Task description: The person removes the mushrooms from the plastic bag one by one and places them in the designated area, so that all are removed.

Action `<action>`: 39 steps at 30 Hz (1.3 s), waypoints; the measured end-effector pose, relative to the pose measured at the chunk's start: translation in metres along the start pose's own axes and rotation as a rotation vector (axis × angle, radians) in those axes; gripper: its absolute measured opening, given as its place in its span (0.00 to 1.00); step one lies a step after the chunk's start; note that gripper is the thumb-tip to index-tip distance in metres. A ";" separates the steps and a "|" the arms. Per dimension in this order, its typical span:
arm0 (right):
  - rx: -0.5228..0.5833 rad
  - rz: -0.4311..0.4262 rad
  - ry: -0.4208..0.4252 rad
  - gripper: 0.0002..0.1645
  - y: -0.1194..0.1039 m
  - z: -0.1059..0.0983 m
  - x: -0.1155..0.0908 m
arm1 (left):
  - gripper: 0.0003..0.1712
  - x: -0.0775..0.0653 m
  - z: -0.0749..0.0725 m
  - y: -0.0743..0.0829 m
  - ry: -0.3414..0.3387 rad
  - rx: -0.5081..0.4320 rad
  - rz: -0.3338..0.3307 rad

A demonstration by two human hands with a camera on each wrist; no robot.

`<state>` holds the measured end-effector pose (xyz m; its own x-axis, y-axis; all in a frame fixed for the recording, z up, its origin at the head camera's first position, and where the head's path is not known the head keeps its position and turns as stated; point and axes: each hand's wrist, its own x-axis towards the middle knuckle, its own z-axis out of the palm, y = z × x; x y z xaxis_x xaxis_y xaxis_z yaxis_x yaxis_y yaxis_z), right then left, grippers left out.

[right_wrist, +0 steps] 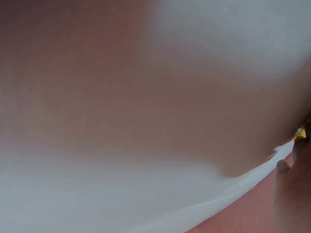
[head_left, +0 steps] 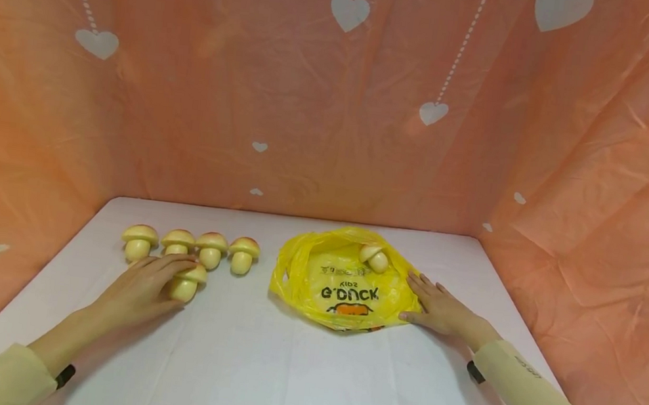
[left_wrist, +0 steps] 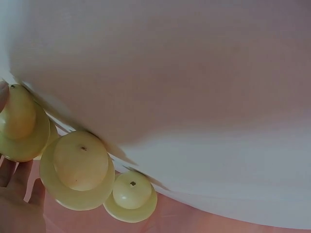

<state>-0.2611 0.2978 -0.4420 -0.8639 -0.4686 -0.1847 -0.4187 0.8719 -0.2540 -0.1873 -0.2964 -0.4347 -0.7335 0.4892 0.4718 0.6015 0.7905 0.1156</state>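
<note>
In the head view my left hand (head_left: pixel 143 286) grips a toy mushroom (head_left: pixel 183 288) with a pale stem and a reddish-topped cap. The left wrist view has the thumb on one side of that mushroom (left_wrist: pixel 18 119) and the fingers (left_wrist: pixel 22 182) on the other. Behind the hand stands a row of several similar mushrooms (head_left: pixel 243 256), partly covered by it. A yellow plastic bag (head_left: pixel 287 284) lies spread with its mouth open, and one mushroom (head_left: pixel 376 259) is inside. My right hand (head_left: pixel 446 313) rests on the bag's right edge, fingers extended.
A white-covered table (head_left: pixel 306 379) carries everything. Orange cloth walls (head_left: pixel 208 118) with printed white hearts enclose it at the back and both sides. In the right wrist view, the table surface (right_wrist: pixel 97 194) fills most of the picture.
</note>
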 end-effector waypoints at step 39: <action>-0.007 0.008 -0.010 0.62 0.001 0.001 0.001 | 0.33 0.093 0.030 0.069 0.252 -0.228 0.064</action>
<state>-0.2617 0.2983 -0.4438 -0.8646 -0.4626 -0.1961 -0.4133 0.8768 -0.2459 -0.2235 -0.1849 -0.4093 -0.6079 0.4058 0.6825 0.7198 0.6444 0.2580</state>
